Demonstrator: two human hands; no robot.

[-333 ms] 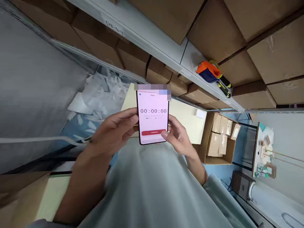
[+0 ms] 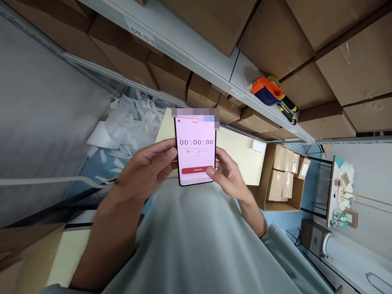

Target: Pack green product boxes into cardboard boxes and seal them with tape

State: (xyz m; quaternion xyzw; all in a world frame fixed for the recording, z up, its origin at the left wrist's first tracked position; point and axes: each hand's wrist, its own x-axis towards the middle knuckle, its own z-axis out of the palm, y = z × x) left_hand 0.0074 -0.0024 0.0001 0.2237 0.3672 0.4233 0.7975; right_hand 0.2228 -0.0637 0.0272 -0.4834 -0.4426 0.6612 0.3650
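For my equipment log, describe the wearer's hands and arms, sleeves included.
The left hand and right hand are bare: no gloves or rings show. A loose, plain grey-green sleeve leaves the right forearm uncovered; on the left, only a sliver of greyish sleeve shows at the lower edge.

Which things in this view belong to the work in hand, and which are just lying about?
In hand:
- phone, between left hand and right hand

Apparently just lying about:
- orange-and-blue tool
- yellow-and-black tools
- open carton
- white scraps
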